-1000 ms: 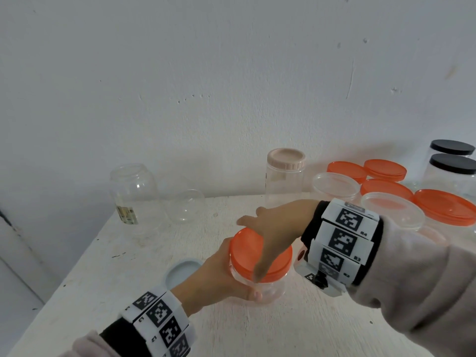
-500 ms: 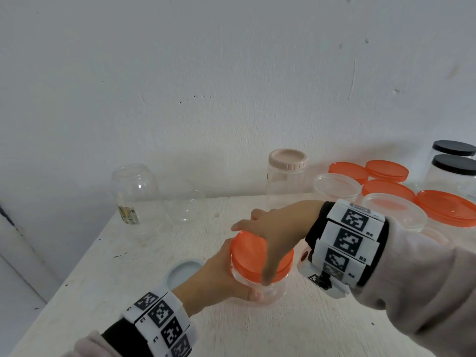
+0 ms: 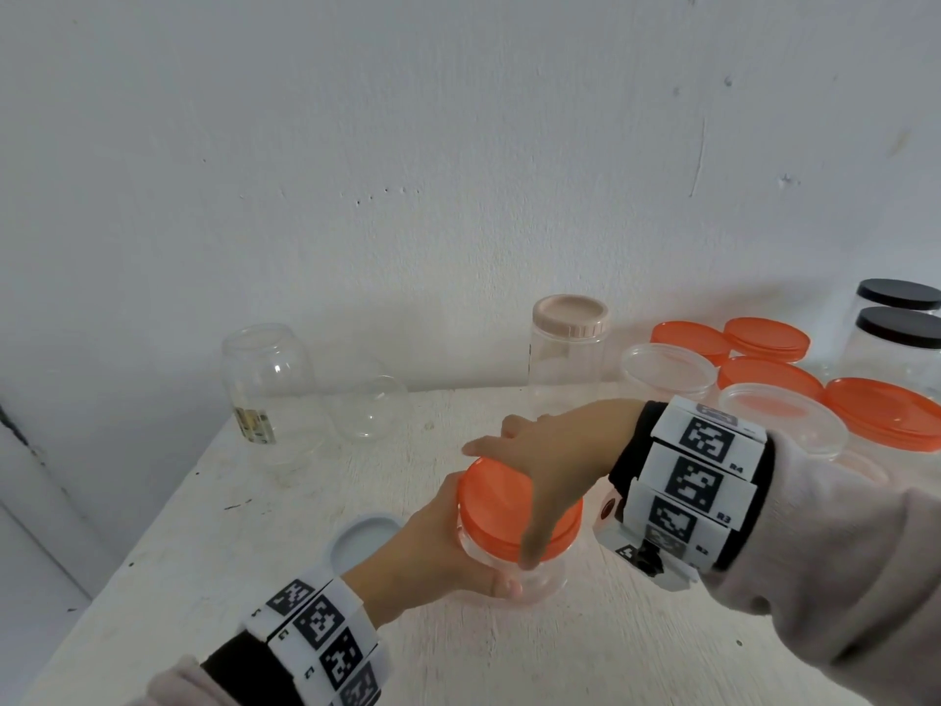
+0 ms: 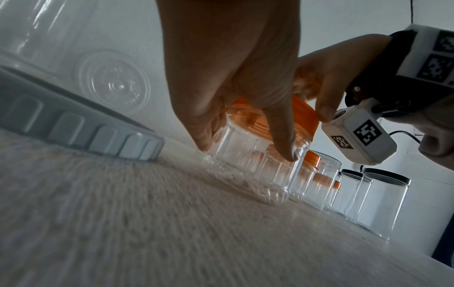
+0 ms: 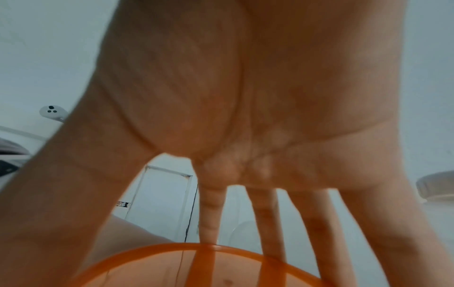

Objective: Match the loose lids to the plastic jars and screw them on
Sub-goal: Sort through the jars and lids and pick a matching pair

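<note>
A clear plastic jar (image 3: 534,578) stands on the white tabletop (image 3: 560,649), gripped round its body by the left hand (image 3: 438,547). An orange lid (image 3: 501,507) sits on it, clasped by the spread, curled fingers (image 3: 532,547) of the right hand (image 3: 555,450). Only the left wrist view shows the jar's ribbed wall (image 4: 245,155) and the light blue lid (image 4: 81,124) lying flat just beside it. In the right wrist view the orange lid (image 5: 172,268) is seen from above, under the palm.
</note>
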Available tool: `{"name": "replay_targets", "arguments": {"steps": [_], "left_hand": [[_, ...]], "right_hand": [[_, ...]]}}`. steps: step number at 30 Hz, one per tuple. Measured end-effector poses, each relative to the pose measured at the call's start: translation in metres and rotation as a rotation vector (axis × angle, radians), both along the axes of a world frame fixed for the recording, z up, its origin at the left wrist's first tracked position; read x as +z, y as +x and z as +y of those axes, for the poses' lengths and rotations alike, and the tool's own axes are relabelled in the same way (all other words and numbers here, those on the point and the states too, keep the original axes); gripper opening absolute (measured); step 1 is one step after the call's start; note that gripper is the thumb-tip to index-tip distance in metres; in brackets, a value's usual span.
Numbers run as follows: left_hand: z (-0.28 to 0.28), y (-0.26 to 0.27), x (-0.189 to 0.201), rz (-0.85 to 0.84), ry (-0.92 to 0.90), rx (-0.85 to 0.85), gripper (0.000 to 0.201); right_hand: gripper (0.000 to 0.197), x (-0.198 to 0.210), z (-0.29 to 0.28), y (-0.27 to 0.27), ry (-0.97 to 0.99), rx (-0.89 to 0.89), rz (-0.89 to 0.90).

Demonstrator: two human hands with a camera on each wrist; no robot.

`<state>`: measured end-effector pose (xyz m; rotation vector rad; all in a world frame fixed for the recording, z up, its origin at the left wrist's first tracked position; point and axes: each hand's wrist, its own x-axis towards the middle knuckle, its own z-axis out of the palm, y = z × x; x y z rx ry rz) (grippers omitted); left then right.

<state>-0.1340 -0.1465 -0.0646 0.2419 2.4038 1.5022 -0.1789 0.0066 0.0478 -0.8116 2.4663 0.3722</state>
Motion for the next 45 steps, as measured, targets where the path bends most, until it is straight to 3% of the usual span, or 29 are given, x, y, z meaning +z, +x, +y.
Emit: {"name": "replay_targets", "arguments": {"steps": [6, 14, 18, 25, 29, 34, 40, 45], "left_hand": [[-0.001, -0.002, -0.002, 0.017, -0.017, -0.012, 0.106], [0.001, -0.001, 0.000, 0.007, -0.046, 0.002, 0.101], [0.001, 0.000, 0.003, 0.021, -0.020, -0.022, 0.108], [0.000, -0.001, -0.001, -0.012, -0.003, -0.008, 0.099], [0.000, -0.001, -0.001, -0.002, -0.019, 0.001, 0.102], [0.000, -0.001, 0.000, -0.001, -0.001, -0.013, 0.103], [0.000, 0.000, -0.001, -0.012, 0.006, -0.005, 0.098], [0.001, 0.000, 0.001, 0.003, -0.016, -0.008, 0.104]], "right_hand": [[0.093, 0.000, -0.001, -0.001, -0.054, 0.055, -0.043], [0.107, -0.001, 0.002, -0.003, 0.013, -0.015, 0.011], [0.100, 0.002, 0.000, -0.001, -0.042, 0.040, -0.070], [0.104, -0.007, 0.000, 0.001, -0.082, -0.080, 0.024], [0.111, -0.004, 0.001, 0.000, -0.030, -0.031, 0.011], [0.094, -0.003, 0.000, 0.001, -0.092, 0.012, -0.044], [0.105, -0.009, 0.000, 0.000, -0.065, -0.082, 0.044], [0.105, -0.001, -0.001, 0.000, -0.055, 0.002, -0.048]]}}
